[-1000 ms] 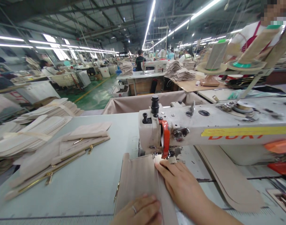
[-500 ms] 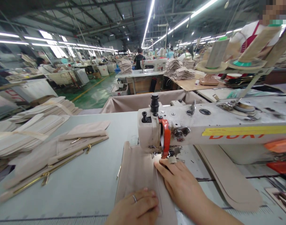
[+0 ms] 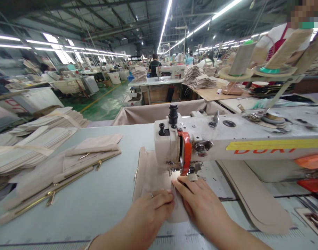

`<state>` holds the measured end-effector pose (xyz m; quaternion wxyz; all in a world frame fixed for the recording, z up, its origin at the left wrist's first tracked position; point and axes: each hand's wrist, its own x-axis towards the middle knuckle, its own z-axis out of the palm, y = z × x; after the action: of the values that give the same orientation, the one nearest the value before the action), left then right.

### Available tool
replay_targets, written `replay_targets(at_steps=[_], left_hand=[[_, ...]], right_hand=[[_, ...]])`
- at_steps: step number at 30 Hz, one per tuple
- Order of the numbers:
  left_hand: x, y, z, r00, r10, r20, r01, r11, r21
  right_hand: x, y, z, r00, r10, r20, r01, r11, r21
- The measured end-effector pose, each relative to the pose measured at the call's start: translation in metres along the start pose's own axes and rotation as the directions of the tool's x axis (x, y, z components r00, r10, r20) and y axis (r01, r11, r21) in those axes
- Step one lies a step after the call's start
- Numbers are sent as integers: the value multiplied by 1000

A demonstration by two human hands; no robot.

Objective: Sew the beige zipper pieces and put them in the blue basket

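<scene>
Under the sewing machine [image 3: 200,137] lies a beige fabric panel [image 3: 151,173], with a gold zipper pull [image 3: 136,173] at its left edge. My left hand [image 3: 156,208] rests on the panel's lower part, fingers laid over it and a ring on one finger. My right hand [image 3: 197,198] lies on the panel's right side, fingers stretched forward beside the presser foot [image 3: 173,170] and the orange guard [image 3: 185,152]. The needle tip is hard to make out. Both hands press the fabric from above without gripping it.
To the left lie beige pieces with gold zippers [image 3: 62,173] and tied stacks of fabric [image 3: 31,149]. Long rounded beige panels [image 3: 258,201] lie right of my hand. Metal tools [image 3: 314,217] sit at the right edge. Thread cones [image 3: 242,59] stand behind the machine.
The fabric panel has slid forward, away from me, under the machine, so its near edge now shows. My left hand has moved forward with it; my right hand stays nearly in place.
</scene>
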<state>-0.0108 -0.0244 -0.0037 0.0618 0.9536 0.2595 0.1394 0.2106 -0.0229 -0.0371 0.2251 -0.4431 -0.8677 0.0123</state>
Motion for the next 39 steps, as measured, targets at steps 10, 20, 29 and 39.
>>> replay_targets(at_steps=[10, 20, 29, 39], left_hand=[[13, -22, 6, 995, -93, -47, 92, 995, -36], [28, -43, 2, 979, -203, -26, 200, 975, -98], [38, -56, 11, 933, -352, -78, 346, 935, -73], [42, -57, 10, 921, -378, -95, 379, 925, -5]], right_hand=[[2, 1, -2, 1000, -12, -2, 12, 1000, 7], [4, 0, -3, 1000, -29, -6, 29, 1000, 8], [6, 0, -1, 999, -23, -24, 22, 999, -38], [9, -4, -3, 1000, 20, -21, -20, 1000, 1]])
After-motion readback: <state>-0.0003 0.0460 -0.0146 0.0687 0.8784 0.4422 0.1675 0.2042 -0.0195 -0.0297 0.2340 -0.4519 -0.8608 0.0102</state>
